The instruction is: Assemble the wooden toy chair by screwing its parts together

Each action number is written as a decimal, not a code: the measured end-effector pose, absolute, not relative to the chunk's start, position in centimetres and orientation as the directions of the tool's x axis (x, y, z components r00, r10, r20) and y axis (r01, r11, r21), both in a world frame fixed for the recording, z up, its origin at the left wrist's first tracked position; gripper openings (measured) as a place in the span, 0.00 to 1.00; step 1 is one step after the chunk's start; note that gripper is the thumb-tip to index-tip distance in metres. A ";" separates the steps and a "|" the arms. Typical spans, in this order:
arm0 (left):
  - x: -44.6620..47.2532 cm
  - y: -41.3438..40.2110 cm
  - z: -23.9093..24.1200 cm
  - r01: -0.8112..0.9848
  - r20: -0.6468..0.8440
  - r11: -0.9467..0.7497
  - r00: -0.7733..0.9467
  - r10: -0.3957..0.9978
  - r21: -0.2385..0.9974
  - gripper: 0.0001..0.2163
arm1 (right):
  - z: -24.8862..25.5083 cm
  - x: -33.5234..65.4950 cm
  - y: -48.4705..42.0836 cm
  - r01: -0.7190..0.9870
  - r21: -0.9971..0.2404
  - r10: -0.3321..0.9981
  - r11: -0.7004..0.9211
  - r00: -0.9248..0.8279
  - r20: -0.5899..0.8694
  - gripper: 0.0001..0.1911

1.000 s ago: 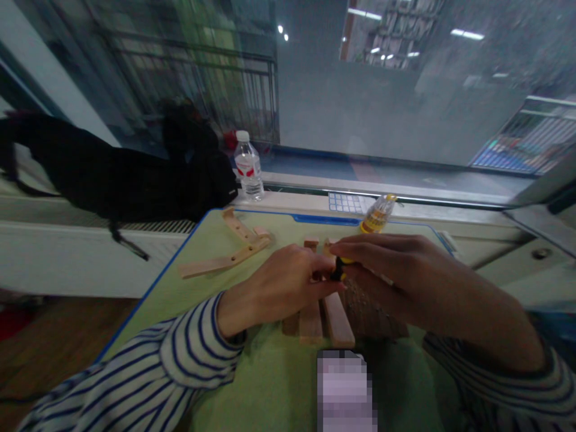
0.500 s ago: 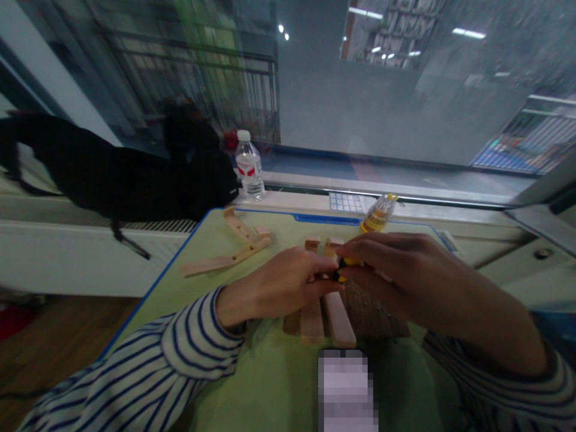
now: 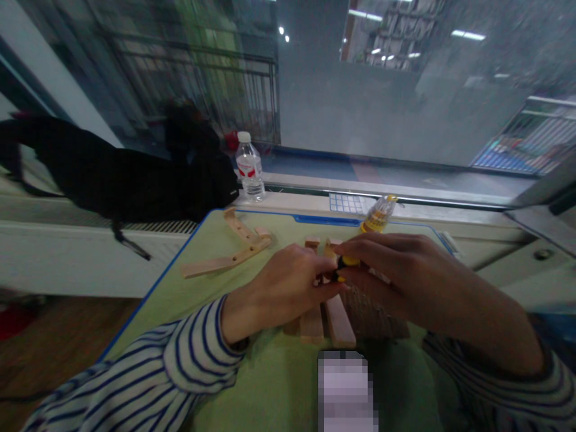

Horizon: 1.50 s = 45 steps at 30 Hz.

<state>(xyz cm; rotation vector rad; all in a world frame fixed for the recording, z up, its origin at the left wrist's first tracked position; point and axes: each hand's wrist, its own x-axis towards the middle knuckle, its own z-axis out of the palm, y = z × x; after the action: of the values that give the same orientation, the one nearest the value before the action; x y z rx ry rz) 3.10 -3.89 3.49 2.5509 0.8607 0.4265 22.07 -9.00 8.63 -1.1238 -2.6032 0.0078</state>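
My right hand (image 3: 405,270) is closed on a small yellow-and-black handle (image 3: 351,261), which looks like part of a screwdriver; most of it is hidden in the fingers. Meeting it from the left, my left hand (image 3: 290,282) has its thumb and forefinger pinched at the black end; what they hold is hidden. Both hands hover over two pale wooden strips (image 3: 341,321), side by side with their near ends toward me. Beneath the strips is a brown, rough-textured block or mat (image 3: 378,315). Joined wooden pieces with holes (image 3: 238,255) rest on the table farther left.
A blue-edged, light green table (image 3: 265,378) carries the work. Near me lies a phone-like object (image 3: 345,390), blurred out. A tapered bottle with yellow (image 3: 380,213) leans at the far edge. On the sill stand a water bottle (image 3: 250,168) and a black bag (image 3: 157,180).
My left hand and wrist have shifted very slightly, with the hand turning a little against the handle. My right hand, the strips and the other objects look unmoved.
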 end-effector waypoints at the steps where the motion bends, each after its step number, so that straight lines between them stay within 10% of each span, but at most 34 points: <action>1: 3.1 -3.9 3.5 0.505 0.142 -0.722 0.765 0.628 0.473 0.12 | 8.6 22.1 -9.1 0.705 -0.132 0.709 0.697 -0.649 0.276 0.10; 45: 2.8 -3.5 3.0 0.486 0.117 -0.674 0.757 0.643 0.557 0.12 | 8.4 21.7 -8.7 0.679 -0.139 0.687 0.721 -0.672 0.276 0.12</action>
<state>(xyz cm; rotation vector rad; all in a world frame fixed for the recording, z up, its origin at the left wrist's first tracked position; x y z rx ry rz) 2.77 -3.48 2.99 2.4483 0.8500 0.4175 21.74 -8.74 8.40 -1.0692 -2.6177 0.0351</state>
